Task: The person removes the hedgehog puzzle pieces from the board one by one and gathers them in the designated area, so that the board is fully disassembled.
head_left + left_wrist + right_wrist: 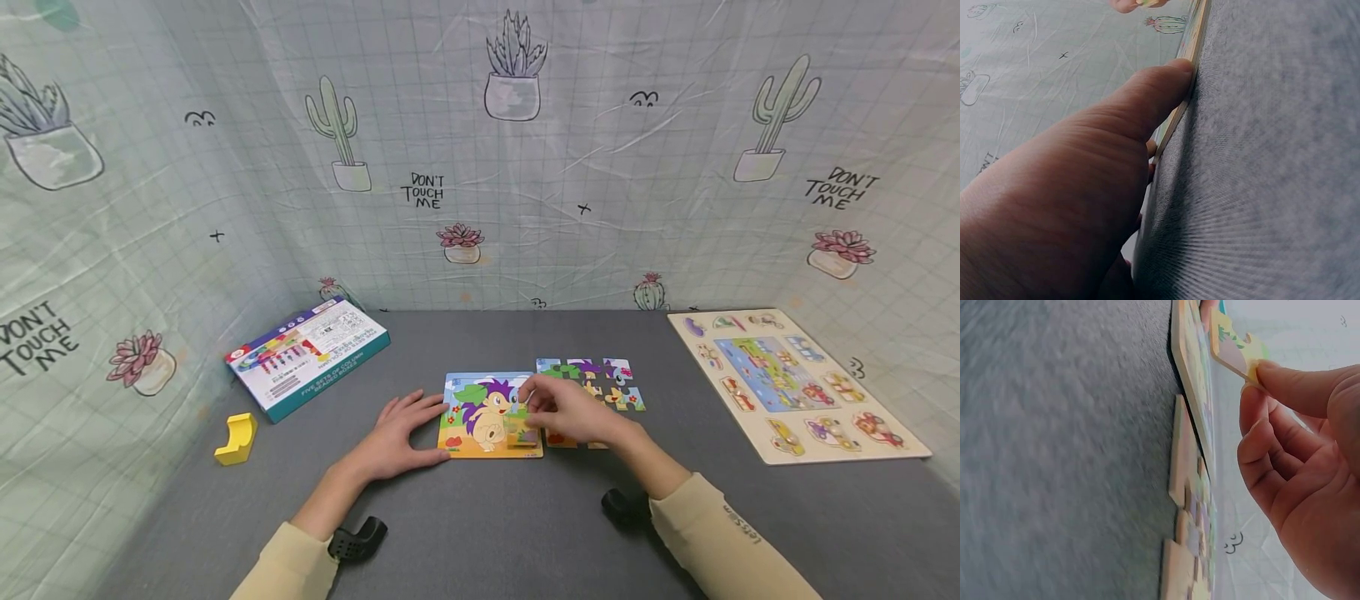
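Note:
A flat puzzle board [459,450] with a purple-spined hedgehog picture lies on the grey table in the head view. My left hand [397,437] rests at its left side, fingers stretched out, with the thumb [1160,87] against the board's edge in the left wrist view. Over the board's right part, my right hand [570,408] pinches a puzzle piece [1232,353] between thumb and fingertips. That piece is yellow with a greyish patch and green leaves, and it is tilted above the board. Loose puzzle pieces [633,400] lie right of the board, partly hidden by my right hand.
At the left rear is a bead toy box [315,358], with a yellow curved block [237,439] in front of it. A wooden picture board [757,433] lies at the right. Patterned cloth [525,208] hangs behind and along both sides of the table.

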{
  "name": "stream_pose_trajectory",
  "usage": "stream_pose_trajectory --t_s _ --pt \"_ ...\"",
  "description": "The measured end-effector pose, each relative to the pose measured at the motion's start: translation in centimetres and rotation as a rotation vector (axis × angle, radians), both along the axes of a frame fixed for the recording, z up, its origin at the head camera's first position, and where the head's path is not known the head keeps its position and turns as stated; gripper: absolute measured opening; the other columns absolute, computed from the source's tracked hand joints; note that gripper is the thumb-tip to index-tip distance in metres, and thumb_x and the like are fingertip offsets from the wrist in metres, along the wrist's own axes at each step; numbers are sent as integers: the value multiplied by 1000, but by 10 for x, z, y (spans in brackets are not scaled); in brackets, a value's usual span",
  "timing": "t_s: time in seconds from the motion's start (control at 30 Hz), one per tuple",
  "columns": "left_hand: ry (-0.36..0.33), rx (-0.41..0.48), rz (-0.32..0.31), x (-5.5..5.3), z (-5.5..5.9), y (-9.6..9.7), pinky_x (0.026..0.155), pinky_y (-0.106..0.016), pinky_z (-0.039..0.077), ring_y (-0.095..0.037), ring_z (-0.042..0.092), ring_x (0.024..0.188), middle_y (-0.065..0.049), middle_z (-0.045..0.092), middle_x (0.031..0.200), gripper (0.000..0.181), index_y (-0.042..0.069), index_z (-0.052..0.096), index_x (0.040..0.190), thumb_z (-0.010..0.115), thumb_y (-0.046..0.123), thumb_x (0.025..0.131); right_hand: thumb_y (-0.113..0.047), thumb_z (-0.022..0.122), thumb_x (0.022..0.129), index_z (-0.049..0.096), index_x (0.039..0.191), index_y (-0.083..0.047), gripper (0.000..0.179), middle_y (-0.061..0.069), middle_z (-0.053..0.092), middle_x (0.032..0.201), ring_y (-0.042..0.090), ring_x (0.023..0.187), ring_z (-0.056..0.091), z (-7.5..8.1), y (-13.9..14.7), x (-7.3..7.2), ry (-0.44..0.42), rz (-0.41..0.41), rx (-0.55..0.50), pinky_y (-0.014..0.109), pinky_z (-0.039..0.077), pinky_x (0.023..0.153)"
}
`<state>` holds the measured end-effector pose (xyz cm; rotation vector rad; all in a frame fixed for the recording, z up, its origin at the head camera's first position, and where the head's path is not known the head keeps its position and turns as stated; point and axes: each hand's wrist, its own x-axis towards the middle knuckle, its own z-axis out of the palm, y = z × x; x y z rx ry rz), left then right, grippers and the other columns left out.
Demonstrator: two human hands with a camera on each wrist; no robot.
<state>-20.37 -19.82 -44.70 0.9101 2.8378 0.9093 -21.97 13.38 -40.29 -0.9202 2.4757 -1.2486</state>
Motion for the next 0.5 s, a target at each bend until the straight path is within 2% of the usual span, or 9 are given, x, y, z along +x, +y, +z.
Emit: stream_pose_trajectory --t_s 0.17,0.5 --pt "-2 2 3 0 0 0 115 -65 6 -40 23 148 -11 47 153 73 10 56 146 77 46 86 -5 72 94 60 109 -6 19 1 61 89 20 79 58 5 8 1 -2 -15 -7 30 49 66" --pt "5 1 -3 1 1 1 115 -66 7 -41 24 148 -11 47 153 73 9 56 146 77 46 86 -4 70 95 61 108 -5 16 1 61 89 19 79 57 16 35 2 46 -41 6 29 51 67"
